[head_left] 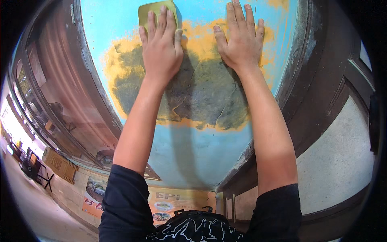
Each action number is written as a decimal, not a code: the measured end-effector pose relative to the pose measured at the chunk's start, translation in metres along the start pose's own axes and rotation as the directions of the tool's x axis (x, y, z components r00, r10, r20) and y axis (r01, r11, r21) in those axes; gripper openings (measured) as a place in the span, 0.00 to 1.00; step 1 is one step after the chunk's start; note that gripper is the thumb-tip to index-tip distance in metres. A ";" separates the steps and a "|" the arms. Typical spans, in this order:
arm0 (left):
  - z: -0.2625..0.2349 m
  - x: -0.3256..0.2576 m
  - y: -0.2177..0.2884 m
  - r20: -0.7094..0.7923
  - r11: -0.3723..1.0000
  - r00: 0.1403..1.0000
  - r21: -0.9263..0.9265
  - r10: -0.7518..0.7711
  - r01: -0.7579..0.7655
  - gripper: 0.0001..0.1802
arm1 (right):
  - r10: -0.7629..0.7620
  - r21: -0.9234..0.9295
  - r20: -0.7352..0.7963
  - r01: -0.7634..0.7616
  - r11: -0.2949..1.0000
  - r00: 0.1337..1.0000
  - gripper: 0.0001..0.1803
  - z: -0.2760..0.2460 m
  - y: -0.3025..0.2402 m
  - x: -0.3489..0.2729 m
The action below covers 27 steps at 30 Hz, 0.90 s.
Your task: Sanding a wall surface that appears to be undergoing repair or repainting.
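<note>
Left hand point(162, 46) flat, fingers spread, pressing my yellow sandpaper sheet point(155, 12) under the fingertips against the blue panel's point(121, 24) upper edge; right hand point(240, 38) open, empty alongside.

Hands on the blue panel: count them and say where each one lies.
2. The left hand presses a yellow-green sheet near the top edge; the right hand lies flat beside it on the blue panel. None other shows.

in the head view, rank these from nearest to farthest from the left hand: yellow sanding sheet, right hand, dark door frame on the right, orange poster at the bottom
1. yellow sanding sheet: under the fingers of the left hand, pressed flat on the blue surface.
2. right hand: just to its right, flat on the same surface.
3. dark door frame: far right, past the blue panel's edge.
4. orange poster: bottom centre, between the sleeves.
</note>
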<state>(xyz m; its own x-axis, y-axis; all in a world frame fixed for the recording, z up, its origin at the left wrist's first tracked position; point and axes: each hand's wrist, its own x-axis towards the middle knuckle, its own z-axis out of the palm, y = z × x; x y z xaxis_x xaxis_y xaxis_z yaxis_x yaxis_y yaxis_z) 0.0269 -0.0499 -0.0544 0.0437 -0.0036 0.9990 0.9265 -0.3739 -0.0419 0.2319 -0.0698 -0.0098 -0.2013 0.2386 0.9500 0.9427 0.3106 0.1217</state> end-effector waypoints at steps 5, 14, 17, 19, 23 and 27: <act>0.001 -0.029 0.017 0.074 0.998 0.996 0.035 -0.054 0.052 0.29 | -0.025 -0.110 0.022 0.027 0.994 0.999 0.42 0.001 0.007 -0.005; 0.022 0.020 0.034 -0.017 0.999 1.000 -0.044 -0.018 0.017 0.29 | -0.169 -0.082 -0.282 0.152 0.985 0.944 0.36 0.033 0.031 -0.007; 0.026 -0.005 0.044 0.034 0.998 0.999 -0.048 -0.026 0.028 0.29 | -0.171 -0.115 -0.270 0.144 0.983 0.947 0.34 0.033 0.031 -0.007; 0.026 -0.011 0.042 0.074 0.999 0.997 -0.016 -0.029 0.030 0.29 | -0.018 0.027 -0.013 0.018 0.999 1.000 0.39 0.015 0.016 -0.004; 0.033 0.005 0.048 0.037 0.999 0.999 -0.023 -0.026 0.026 0.30 | -0.071 -0.075 -0.060 0.067 0.995 0.996 0.37 0.019 0.023 -0.003; 0.036 0.027 0.056 -0.041 0.998 0.999 -0.057 0.007 -0.010 0.29 | -0.039 0.055 -0.021 0.040 0.998 0.999 0.35 0.017 0.020 -0.006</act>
<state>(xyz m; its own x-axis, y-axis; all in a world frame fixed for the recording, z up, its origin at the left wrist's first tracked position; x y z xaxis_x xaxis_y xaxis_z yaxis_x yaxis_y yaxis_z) 0.0935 -0.0377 -0.0298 0.0350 -0.0442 0.9984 0.9030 -0.4266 -0.0506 0.2472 -0.0498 -0.0184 -0.2324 0.2068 0.9504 0.9177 0.3703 0.1438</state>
